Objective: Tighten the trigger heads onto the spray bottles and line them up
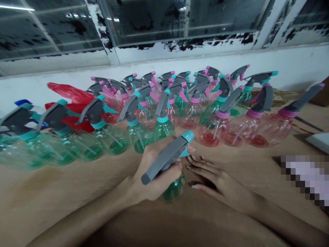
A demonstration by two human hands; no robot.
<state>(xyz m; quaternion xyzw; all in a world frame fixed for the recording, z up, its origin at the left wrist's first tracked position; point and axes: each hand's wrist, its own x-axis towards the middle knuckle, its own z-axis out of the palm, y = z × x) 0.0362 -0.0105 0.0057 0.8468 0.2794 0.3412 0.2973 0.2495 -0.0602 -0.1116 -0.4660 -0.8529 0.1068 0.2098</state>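
The left hand [155,183] has a firm grip on a green spray bottle [166,157] here, fingers and thumb wrapped about its neck, right at the near middle of the table [100,185]! Grey trigger head on top, teal nozzle aimed to the far right; whether its base touches the wood, I can't tell. Just to the right lies the right hand [218,181], holding nothing, palm down, fingers spread and pointing at that bottle. Over on the right sits a pixelated patch [308,178], its contents hidden, with a white object [320,142] a little farther off. Now to the front row: green bottles with teal collars [95,128] stretch away to the left, pink-collared clear ones [226,113] stand to the right, and each camp shows liquid at the bottom. Behind them, a crowd of mixed bottles [196,99], with crumpled red plastic [69,92] on the left. Farthest of all, a white wall [288,65] runs beneath dark, paint-smeared windows [185,20].
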